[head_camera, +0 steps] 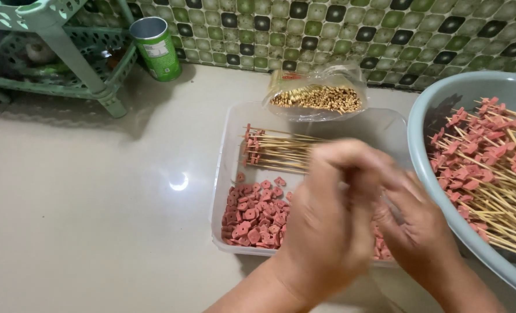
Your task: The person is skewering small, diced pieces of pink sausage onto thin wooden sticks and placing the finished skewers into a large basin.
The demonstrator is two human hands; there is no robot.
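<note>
Blurring hands (368, 214) pressed together over tray (226, 145) of sausage pieces (255, 217), skewer-filled basin (438, 174) right

Pink-red meat bits (255, 217) fill a clear tray (226, 174). At two o'clock, a grey-blue basin (429, 168). Green-and-black tiles (356, 29) at twelve; green can (156, 47) at eleven.
</note>
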